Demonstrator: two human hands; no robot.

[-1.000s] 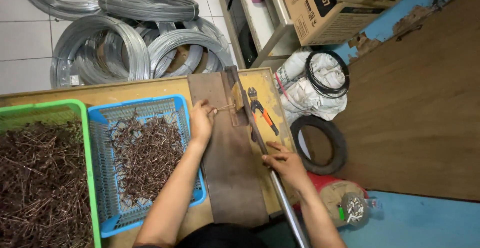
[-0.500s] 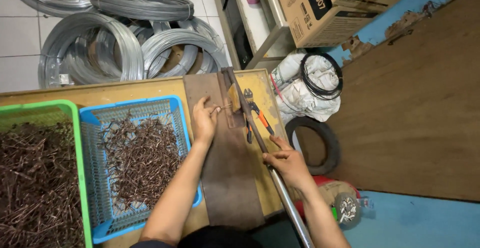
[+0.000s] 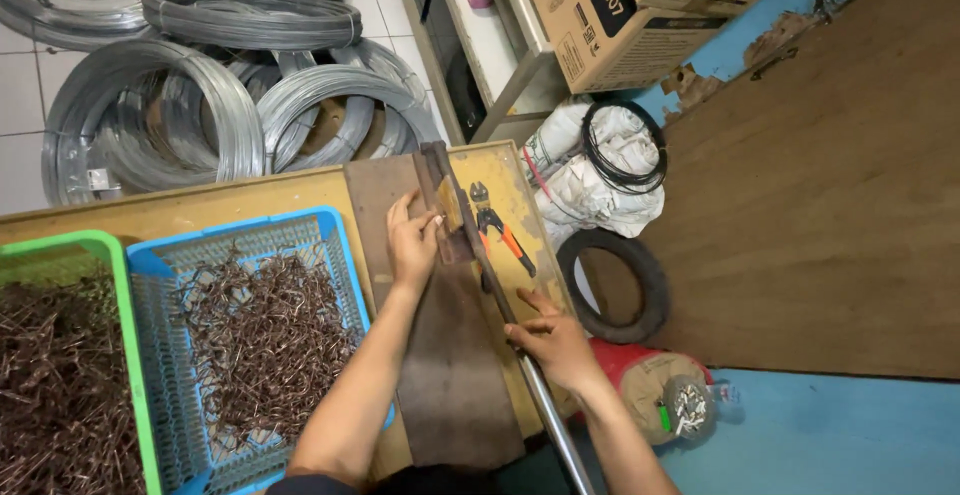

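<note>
Hands at a wooden bench [image 3: 250,200]: left hand [image 3: 412,240] pinches a short wire piece against the rusty bending jig [image 3: 452,217]; right hand [image 3: 552,340], nearer the body, closes on the long steel lever handle [image 3: 545,410], whose axis runs diagonally from jig toward the worker.

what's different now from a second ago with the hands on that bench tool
Little changed. The right hand stays on the long metal lever, near the same spot. The left hand stays pressed at the tool's head on the brown plate. Pliers and blue basket unmoved.
</note>
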